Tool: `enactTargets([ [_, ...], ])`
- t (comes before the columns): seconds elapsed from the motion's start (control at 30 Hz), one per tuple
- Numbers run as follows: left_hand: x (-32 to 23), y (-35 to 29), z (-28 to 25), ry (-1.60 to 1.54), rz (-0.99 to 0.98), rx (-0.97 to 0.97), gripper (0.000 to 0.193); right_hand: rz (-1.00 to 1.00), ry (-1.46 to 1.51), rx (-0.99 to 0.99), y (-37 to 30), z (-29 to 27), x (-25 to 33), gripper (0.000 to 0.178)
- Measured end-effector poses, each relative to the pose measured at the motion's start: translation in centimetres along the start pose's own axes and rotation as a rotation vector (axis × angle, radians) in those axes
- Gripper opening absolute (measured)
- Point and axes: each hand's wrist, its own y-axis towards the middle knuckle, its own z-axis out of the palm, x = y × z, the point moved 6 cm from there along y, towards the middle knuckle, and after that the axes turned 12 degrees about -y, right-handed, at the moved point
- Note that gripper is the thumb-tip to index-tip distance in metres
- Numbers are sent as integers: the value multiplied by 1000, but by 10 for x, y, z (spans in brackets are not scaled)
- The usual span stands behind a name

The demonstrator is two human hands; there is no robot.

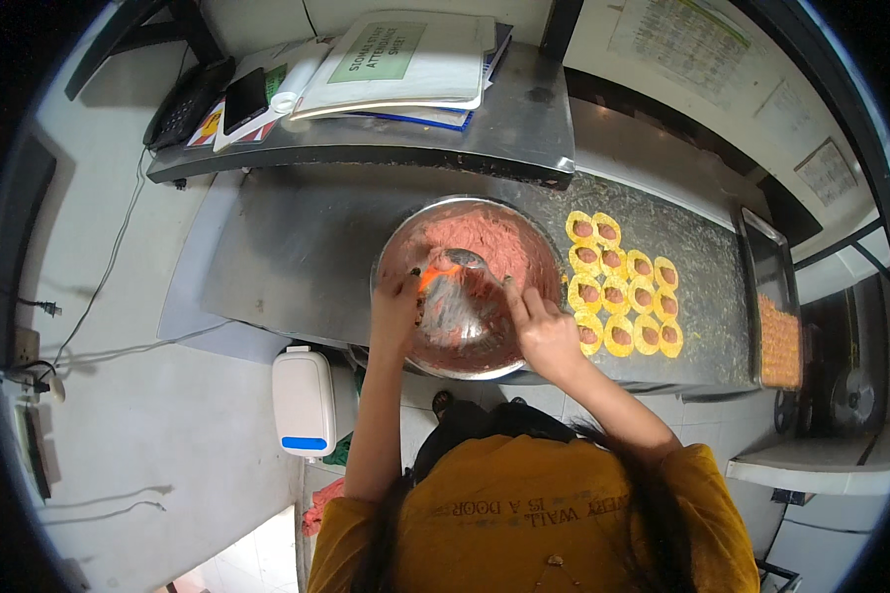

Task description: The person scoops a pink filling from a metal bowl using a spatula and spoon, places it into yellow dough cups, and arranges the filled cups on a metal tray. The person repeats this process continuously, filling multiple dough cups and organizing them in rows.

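A large steel mixing bowl [542, 358] holds pink ground meat [485, 237], piled toward its far side. Bare, smeared metal shows in the near part. My left hand [398, 296] is over the bowl's left side, its fingers closed round an orange-handled tool [435, 276]. A dark rounded end of that tool reaches to the meat. Over the bowl's right side is my right hand [546, 336], its fingers curled and the index finger pointing inward; whatever it may hold is hidden. To the right lie several round yellow wrappers [617, 334], each with a lump of meat on it.
The bowl rests on a dark metal table [277, 247]. A raised shelf [415, 148] behind carries folders [405, 59], a phone [245, 101] and a desk telephone [183, 109]. At the right end stands a tray of orange pieces [779, 341]. A white bin [303, 395] is below left.
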Motion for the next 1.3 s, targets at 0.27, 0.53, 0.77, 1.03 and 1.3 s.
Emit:
enactTargets([
  [0.27,-22,-11,8,-99,-211,32,22,34,95,-42,2,4,5,58],
  [0.53,-24,-7,0,122,-98,38,24,3,113,-30,10,2,-3,57],
  [0.77,-21,-7,1,145,-118,31,21,-13,114,56,9,18,2,56],
  [1.03,-29,0,2,222,-28,53,23,-64,45,-4,7,9,15,57],
  [1.3,-12,4,-6,47,-110,113,25,-10,146,109,2,30,15,56],
])
